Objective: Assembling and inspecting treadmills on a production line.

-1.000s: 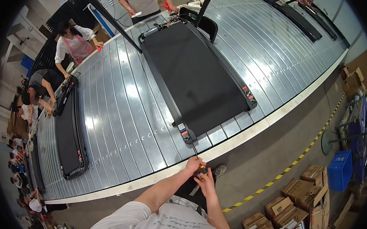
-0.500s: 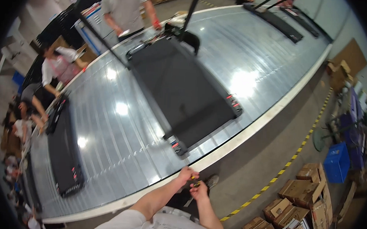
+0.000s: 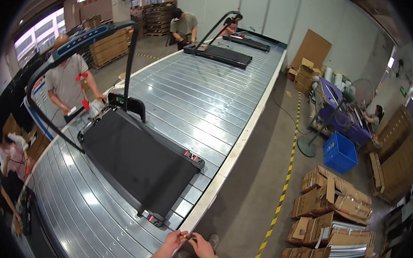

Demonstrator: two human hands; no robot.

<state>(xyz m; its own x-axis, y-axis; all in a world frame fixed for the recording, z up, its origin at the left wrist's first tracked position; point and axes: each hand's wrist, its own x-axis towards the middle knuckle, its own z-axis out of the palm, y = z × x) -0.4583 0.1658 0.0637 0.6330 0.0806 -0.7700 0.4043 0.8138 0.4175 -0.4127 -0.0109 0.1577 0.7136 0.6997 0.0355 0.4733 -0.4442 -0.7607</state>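
Observation:
Close together at the near edge of the metal conveyor table (image 3: pixel 237 147), my left hand (image 3: pixel 173 241) and my right hand (image 3: pixel 203 247) have their fingers curled in. A small yellow-and-black thing (image 3: pixel 185 236) shows between them, pinched by my fingers; it is too small to tell its kind. Just beyond my hands lies a treadmill (image 3: pixel 138 158) with a black belt deck, its near end corners showing red-marked end caps (image 3: pixel 153 218). At its far end stand the upright frame and the console (image 3: pixel 86 41).
Across the table a person (image 3: pixel 70 78) stands at the treadmill's far end. Other treadmills (image 3: pixel 220 54) lie farther along, with people beside them. To my right are a yellow-black floor line (image 3: pixel 283 195), a blue bin (image 3: pixel 340 153), a fan (image 3: pixel 307 145) and opened cartons (image 3: pixel 311 230).
My view has swung up and toward the right, so the far tables and wall show. My hands stay close together around the small yellow-and-black thing.

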